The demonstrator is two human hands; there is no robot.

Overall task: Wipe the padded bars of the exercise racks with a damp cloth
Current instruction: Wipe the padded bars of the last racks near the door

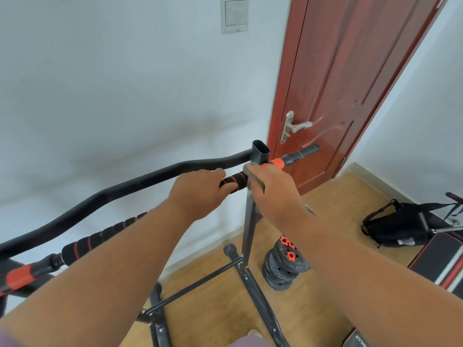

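Note:
A padded bar (100, 237) with black foam and red rings runs from lower left up to the rack's grey upright post (250, 221). My left hand (198, 194) grips the foam near the post. My right hand (273, 194) holds a grey-green cloth (250, 171) wrapped round the bar just right of the left hand, next to an orange sleeve (276, 162). Past the sleeve the bar ends in a threaded black tip (307, 151). A bare black curved bar (125, 186) arcs behind the padded one.
A red-brown door (338, 83) with a metal lever handle (297, 126) stands behind the rack. On the wooden floor lie a stack of weight plates (285, 266), a black bag (395, 226) and a black bench (441, 261) at right. The white wall (112, 96) is close behind.

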